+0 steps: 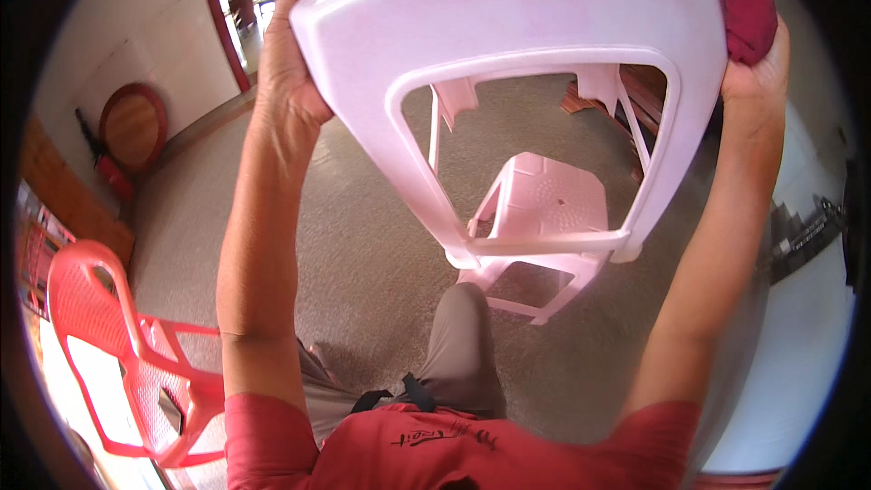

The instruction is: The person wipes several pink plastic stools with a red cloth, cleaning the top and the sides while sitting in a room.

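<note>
A pale pink plastic stool (535, 14) is raised in front of me, tilted, its side with the large opening facing me. My left hand (295, 68) is closed around the stool's upper left edge, fingers partly hidden behind it. At the opposite edge, my right hand (765, 73) holds a dark red cloth (748, 14) against the stool; its fingers are largely covered by the cloth. Below, a second pink stool (555, 195) stands on the floor with its perforated seat up, partly seen through the raised stool's opening.
To the lower left is a red plastic armchair (95, 295) with a dark flat item (170, 410) on its seat. A round wooden board (133, 132) leans at the left wall beside a red and black object (113, 177). Dark wooden furniture (644, 91) stands beyond the stools. A doorway opens at upper left.
</note>
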`<state>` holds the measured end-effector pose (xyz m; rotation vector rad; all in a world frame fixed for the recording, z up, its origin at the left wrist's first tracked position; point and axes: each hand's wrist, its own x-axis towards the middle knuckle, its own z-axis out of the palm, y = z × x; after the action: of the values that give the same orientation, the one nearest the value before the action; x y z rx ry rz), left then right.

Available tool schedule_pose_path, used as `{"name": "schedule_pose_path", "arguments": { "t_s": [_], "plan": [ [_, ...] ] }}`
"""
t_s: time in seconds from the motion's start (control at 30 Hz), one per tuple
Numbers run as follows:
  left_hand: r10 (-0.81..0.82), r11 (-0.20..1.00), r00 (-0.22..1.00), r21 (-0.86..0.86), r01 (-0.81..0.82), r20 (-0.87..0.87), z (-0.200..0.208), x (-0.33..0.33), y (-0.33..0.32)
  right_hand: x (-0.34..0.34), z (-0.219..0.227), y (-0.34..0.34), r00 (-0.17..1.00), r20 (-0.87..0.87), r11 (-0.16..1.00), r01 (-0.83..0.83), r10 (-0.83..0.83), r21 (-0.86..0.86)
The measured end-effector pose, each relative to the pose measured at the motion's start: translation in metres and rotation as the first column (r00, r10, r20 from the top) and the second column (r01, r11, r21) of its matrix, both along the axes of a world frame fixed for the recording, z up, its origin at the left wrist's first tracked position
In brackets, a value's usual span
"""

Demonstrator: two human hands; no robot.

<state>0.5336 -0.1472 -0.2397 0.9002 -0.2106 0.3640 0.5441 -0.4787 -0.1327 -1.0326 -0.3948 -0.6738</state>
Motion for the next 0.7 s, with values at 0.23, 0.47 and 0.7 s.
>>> {"name": "schedule_pose_path", "arguments": {
  "t_s": [0.23, 0.47, 0.7],
  "plan": [
    [0.243, 0.968, 0.968, 0.080, -0.237, -0.070, -0.039, -0.082, 0.097, 0.024, -0.071, 0.086, 0.752, -0.170, 0.769, -0.635, 0.637, 0.075],
    [0.440, 0.897, 0.785, 0.173, -0.407, -0.436, -0.172, -0.142, 0.135, 0.031, -0.272, 0.200, 0.912, -0.238, 0.889, -0.389, 0.334, -0.243],
    [0.485, 0.857, 0.751, 0.071, -0.510, -0.448, -0.359, -0.187, 0.167, 0.012, -0.444, 0.217, 0.530, -0.516, 0.731, -0.585, 0.673, 0.352]
  ]
}}
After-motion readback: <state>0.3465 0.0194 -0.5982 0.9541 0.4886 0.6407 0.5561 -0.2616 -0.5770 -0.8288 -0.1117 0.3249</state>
